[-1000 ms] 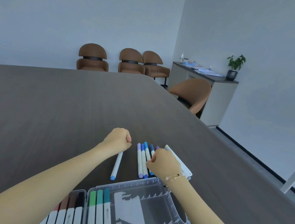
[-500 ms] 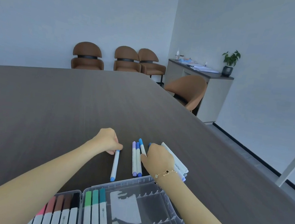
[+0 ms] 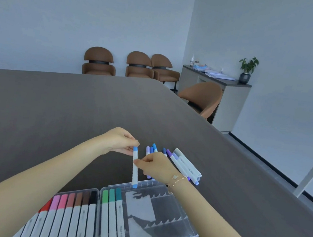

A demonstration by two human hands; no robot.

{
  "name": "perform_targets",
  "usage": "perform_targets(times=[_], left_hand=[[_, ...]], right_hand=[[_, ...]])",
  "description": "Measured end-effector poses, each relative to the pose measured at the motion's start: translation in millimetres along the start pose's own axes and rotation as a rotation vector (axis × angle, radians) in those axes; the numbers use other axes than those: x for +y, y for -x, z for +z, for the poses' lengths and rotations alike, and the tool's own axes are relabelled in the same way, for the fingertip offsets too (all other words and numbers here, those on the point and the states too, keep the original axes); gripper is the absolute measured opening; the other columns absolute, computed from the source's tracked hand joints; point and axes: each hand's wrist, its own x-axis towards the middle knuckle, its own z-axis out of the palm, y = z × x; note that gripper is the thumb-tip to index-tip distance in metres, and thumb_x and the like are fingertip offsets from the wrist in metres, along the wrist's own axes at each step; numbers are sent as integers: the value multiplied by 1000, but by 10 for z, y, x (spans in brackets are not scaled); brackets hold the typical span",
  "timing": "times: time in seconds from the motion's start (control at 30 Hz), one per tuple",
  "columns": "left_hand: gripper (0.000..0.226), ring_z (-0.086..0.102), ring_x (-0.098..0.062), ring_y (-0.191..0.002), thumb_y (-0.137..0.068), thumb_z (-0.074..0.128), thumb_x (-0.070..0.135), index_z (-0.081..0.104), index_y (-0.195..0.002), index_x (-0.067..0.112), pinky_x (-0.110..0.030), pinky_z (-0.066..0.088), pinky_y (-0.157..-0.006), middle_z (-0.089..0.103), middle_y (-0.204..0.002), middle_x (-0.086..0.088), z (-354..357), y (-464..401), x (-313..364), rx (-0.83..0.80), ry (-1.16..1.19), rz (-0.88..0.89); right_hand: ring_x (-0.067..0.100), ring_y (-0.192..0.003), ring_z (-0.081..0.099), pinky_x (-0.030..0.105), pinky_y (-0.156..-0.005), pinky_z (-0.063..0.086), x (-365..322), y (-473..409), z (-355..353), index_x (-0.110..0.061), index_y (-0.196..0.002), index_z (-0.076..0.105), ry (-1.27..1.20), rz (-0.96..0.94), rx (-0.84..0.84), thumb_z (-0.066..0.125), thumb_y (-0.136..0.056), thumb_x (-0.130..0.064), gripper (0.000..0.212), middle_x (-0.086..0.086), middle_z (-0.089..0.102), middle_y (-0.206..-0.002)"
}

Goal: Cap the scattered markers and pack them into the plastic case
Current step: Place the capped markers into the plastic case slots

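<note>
Both my hands are on one light-blue marker (image 3: 135, 167): my left hand (image 3: 118, 142) pinches its upper cap between thumb and fingertips, and my right hand (image 3: 156, 166) pinches the white barrel lower down. I have the marker lifted off the surface, nearly upright and leaning slightly, with its lower blue end hanging just above the far rim of the plastic case.

Beneath everything I see the dark wood-grain table (image 3: 53, 117), which fills most of my view. Nearest to me lies the clear plastic case (image 3: 181, 233), open flat in two halves. Its left half holds a packed row of capped markers (image 3: 73, 212) running from red through pinks and browns to black. In the right half three green and teal markers (image 3: 112, 211) lie side by side against the left wall, and I can see bare slotted dividers across the other compartments.

Behind my right hand a cluster of loose markers (image 3: 183, 164) lies on the table, blue, purple and grey caps fanned out and touching one another; my wrist hides some of their lower ends. A few more blue and lilac caps (image 3: 152, 149) poke out just past my right knuckles. On my right wrist I see a thin gold bracelet (image 3: 176, 179).
</note>
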Motion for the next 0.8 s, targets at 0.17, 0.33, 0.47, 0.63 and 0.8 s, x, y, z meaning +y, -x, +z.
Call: perform_targets(times=[0.17, 0.33, 0.47, 0.63, 0.8], left_hand=[[15, 70, -16, -85, -87, 66, 15, 64, -100, 6, -27, 57, -80, 68, -98, -10, -76, 380, -28, -37, 94, 17], [16, 70, -11, -79, -84, 70, 26, 67, -90, 11, -21, 57, -73, 72, -91, -5, 81, 642, -154, -144, -156, 70], [22, 66, -9, -82, -81, 71, 40, 68, -84, 19, -23, 55, -75, 70, -87, 4, 177, 728, -299, -159, -420, 179], [26, 63, -7, -79, -77, 73, 45, 69, -85, 21, -22, 52, -71, 67, -85, 9, 137, 803, -441, -153, -426, 258], [26, 67, -9, -77, -73, 76, 43, 69, -81, 19, -23, 55, -69, 70, -82, 5, 44, 826, -601, -154, -346, 282]], right_hand=[[9, -54, 39, 16, -51, 36, -110, 330, -34, -10, -83, 67, 78, 22, -137, 55, -90, -43, 36, 1, 47, -66], [11, -50, 29, 17, -49, 31, -78, 731, -35, -17, -65, 57, 207, 53, -325, 54, -91, -42, 36, -8, 44, -56], [8, -51, 36, 15, -50, 33, -25, 887, 38, -21, -62, 51, 307, 66, -412, 52, -92, -43, 37, -8, 45, -59], [7, -50, 36, 15, -48, 30, -43, 876, 57, -22, -64, 55, 323, 61, -463, 54, -92, -43, 35, -9, 50, -60], [12, -62, 38, 18, -54, 31, -70, 779, 51, -20, -90, 69, 433, 38, -535, 56, -89, -49, 32, -9, 54, -68]])
